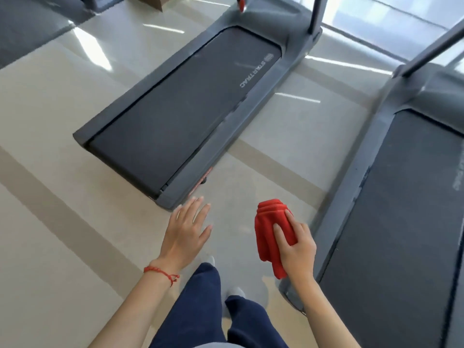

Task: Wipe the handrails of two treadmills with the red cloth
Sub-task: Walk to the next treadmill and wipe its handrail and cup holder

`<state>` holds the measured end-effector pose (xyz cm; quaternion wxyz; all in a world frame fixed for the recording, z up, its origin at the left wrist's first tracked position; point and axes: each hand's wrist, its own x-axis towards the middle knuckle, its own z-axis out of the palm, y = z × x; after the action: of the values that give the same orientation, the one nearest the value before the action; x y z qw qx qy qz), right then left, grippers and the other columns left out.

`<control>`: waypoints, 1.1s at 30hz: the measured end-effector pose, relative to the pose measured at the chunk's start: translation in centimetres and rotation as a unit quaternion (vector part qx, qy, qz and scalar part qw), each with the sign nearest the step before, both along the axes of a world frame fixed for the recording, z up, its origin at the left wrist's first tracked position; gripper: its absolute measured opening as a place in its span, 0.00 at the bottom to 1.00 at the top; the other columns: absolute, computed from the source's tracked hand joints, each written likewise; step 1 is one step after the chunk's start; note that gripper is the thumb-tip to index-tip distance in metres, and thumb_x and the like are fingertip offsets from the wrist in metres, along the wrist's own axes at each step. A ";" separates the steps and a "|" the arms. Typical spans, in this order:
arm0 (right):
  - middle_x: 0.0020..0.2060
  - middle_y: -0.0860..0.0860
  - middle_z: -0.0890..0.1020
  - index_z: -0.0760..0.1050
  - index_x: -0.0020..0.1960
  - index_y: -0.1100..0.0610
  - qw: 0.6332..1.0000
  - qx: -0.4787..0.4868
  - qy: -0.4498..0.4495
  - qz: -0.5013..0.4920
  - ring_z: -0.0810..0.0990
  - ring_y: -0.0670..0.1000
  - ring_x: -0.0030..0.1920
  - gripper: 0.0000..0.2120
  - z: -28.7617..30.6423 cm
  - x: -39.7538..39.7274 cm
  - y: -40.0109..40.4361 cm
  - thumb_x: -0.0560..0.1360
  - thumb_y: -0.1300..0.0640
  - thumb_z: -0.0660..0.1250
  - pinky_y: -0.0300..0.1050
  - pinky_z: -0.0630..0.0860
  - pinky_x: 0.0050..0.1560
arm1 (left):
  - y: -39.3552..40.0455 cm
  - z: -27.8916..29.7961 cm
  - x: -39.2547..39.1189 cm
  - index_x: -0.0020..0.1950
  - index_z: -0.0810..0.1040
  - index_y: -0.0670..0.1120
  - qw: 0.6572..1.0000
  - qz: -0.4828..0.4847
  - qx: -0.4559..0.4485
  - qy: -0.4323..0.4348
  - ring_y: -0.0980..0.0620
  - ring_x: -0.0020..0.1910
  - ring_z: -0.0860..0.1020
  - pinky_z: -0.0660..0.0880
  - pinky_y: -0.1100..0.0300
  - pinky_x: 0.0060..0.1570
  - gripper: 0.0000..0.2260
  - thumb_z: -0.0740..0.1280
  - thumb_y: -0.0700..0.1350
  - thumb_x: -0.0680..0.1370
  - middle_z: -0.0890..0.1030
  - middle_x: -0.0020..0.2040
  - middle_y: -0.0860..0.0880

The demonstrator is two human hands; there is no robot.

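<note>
The person stands on the floor [62, 222] in the aisle between two treadmills, looking down, so the step in hand reads as the approach: carrying the cloth to a handrail. No handrail shows in this view. Only dark uprights rise out of the top edge, one on the left treadmill [180, 104] and one on the right treadmill [401, 222], so the rails themselves must lie higher than the camera sees.

The right hand [296, 249] grips the red cloth [270, 229], fingers curled over the bunched fabric and pressing it into the palm. The cloth hangs in the air above the floor, just beside the near left corner of the right treadmill's deck, touching neither machine. The left hand [187, 233] is empty, fingers straight and spread, hovering above the floor near the rear corner of the left treadmill.

To do this step well, I would judge it best to lift the gaze until a rail is in sight, choose one treadmill and finish it before crossing to the other. Spreading the bunched cloth so it can wrap round the rail would help, and the free hand could steady the person against an upright.

The cloth's long axis runs roughly from the near edge of the floor toward the far edge, tilted slightly. Its folded, layered end points away from the person; its loose tail hangs back toward the wrist.
</note>
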<state>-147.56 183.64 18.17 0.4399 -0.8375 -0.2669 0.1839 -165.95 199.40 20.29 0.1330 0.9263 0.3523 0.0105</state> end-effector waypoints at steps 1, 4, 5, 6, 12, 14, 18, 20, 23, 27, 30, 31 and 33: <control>0.49 0.45 0.76 0.71 0.65 0.48 1.000 0.001 -0.001 -0.019 0.75 0.42 0.47 0.20 0.2 0.2 0.3 0.73 0.50 0.66 0.33 0.68 0.47 | 1.2 0.1 0.6 0.62 0.75 0.38 1.000 -0.019 -0.002 0.004 0.40 0.62 0.74 0.73 0.43 0.57 0.22 0.54 0.50 0.76 0.76 0.62 0.39; 0.49 0.47 0.76 0.71 0.65 0.51 0.997 0.007 -0.008 -0.072 0.77 0.45 0.47 0.20 0.6 0.8 1.4 0.73 0.51 0.67 0.30 0.67 0.46 | 4.3 0.3 2.1 0.62 0.74 0.38 0.998 -0.059 -0.001 0.000 0.39 0.62 0.73 0.72 0.42 0.57 0.23 0.54 0.51 0.77 0.76 0.62 0.38; 0.48 0.47 0.76 0.72 0.65 0.51 0.996 0.009 -0.011 -0.088 0.77 0.45 0.47 0.20 0.8 0.9 1.7 0.73 0.51 0.67 0.29 0.67 0.45 | 5.2 0.3 2.7 0.63 0.74 0.38 0.998 -0.070 -0.002 -0.005 0.40 0.62 0.73 0.72 0.42 0.58 0.23 0.52 0.52 0.78 0.76 0.62 0.38; 0.48 0.47 0.76 0.71 0.65 0.51 0.994 0.010 -0.016 -0.103 0.77 0.45 0.47 0.20 1.1 1.1 2.0 0.73 0.51 0.67 0.29 0.67 0.45 | 5.9 0.4 3.4 0.63 0.74 0.38 0.997 -0.081 -0.003 -0.010 0.39 0.63 0.73 0.72 0.42 0.58 0.24 0.51 0.53 0.79 0.76 0.63 0.38; 0.49 0.48 0.76 0.71 0.65 0.50 0.986 0.022 -0.014 -0.164 0.77 0.44 0.48 0.20 2.4 3.2 2.5 0.74 0.51 0.66 0.31 0.70 0.46 | 8.5 1.1 9.4 0.63 0.74 0.38 0.986 -0.165 -0.014 -0.025 0.39 0.63 0.73 0.72 0.42 0.58 0.29 0.43 0.56 0.81 0.75 0.63 0.38; 0.49 0.47 0.77 0.71 0.65 0.50 0.983 0.022 -0.020 -0.179 0.77 0.43 0.48 0.20 2.8 4.8 2.5 0.74 0.52 0.66 0.30 0.70 0.46 | 8.9 1.4 11.9 0.63 0.73 0.38 0.981 -0.193 -0.014 -0.028 0.39 0.63 0.73 0.72 0.43 0.58 0.29 0.43 0.56 0.81 0.75 0.63 0.38; 0.46 0.46 0.77 0.72 0.63 0.49 0.975 0.038 -0.029 -0.217 0.77 0.42 0.47 0.18 3.5 9.0 2.3 0.73 0.52 0.67 0.25 0.71 0.43 | 9.2 1.9 17.4 0.63 0.74 0.38 0.974 -0.224 -0.018 -0.029 0.39 0.62 0.73 0.73 0.43 0.57 0.29 0.43 0.56 0.81 0.76 0.62 0.38; 0.45 0.44 0.77 0.73 0.63 0.50 0.973 0.046 -0.031 -0.225 0.77 0.41 0.46 0.18 3.7 11.0 2.3 0.73 0.53 0.67 0.22 0.69 0.44 | 9.4 2.2 19.7 0.63 0.74 0.38 0.974 -0.225 -0.013 -0.033 0.39 0.62 0.73 0.73 0.43 0.57 0.29 0.43 0.57 0.81 0.76 0.62 0.38; 0.45 0.45 0.77 0.73 0.63 0.49 0.972 0.054 -0.032 -0.225 0.77 0.39 0.46 0.18 3.8 15.4 1.8 0.73 0.53 0.67 0.23 0.69 0.44 | 8.8 2.7 23.9 0.63 0.74 0.39 0.974 -0.225 -0.010 -0.036 0.40 0.63 0.73 0.73 0.43 0.57 0.30 0.42 0.58 0.80 0.76 0.62 0.38; 0.45 0.46 0.78 0.73 0.62 0.45 0.973 0.061 -0.033 -0.219 0.76 0.38 0.47 0.18 4.8 21.0 0.8 0.73 0.52 0.68 0.25 0.69 0.45 | 7.8 3.9 29.7 0.63 0.74 0.38 0.973 -0.227 -0.013 -0.040 0.40 0.62 0.73 0.73 0.42 0.57 0.32 0.41 0.58 0.80 0.76 0.62 0.38; 0.45 0.47 0.78 0.73 0.62 0.45 0.974 0.063 -0.041 -0.214 0.76 0.38 0.47 0.18 5.5 24.7 0.1 0.73 0.53 0.68 0.25 0.69 0.46 | 7.4 4.7 33.5 0.63 0.74 0.38 0.971 -0.235 -0.008 -0.041 0.39 0.62 0.74 0.72 0.42 0.57 0.31 0.41 0.58 0.80 0.76 0.62 0.38; 0.45 0.47 0.78 0.73 0.62 0.45 0.974 0.062 -0.043 -0.215 0.76 0.38 0.47 0.18 5.8 25.8 0.0 0.73 0.53 0.68 0.25 0.69 0.45 | 7.4 4.9 34.6 0.63 0.74 0.38 0.970 -0.237 -0.007 -0.042 0.39 0.62 0.74 0.72 0.42 0.57 0.31 0.41 0.58 0.80 0.76 0.62 0.38; 0.45 0.47 0.78 0.73 0.61 0.44 0.973 0.062 -0.046 -0.217 0.76 0.38 0.46 0.17 6.4 27.7 -0.3 0.73 0.53 0.68 0.25 0.69 0.45 | 7.3 5.4 36.8 0.63 0.74 0.38 0.969 -0.242 -0.006 -0.044 0.39 0.62 0.74 0.72 0.43 0.57 0.31 0.41 0.58 0.80 0.76 0.62 0.38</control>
<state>-119.86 183.34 24.54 0.5073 -0.8542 -0.1101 0.0284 -129.17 206.69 25.67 0.1523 0.9819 0.1116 0.0163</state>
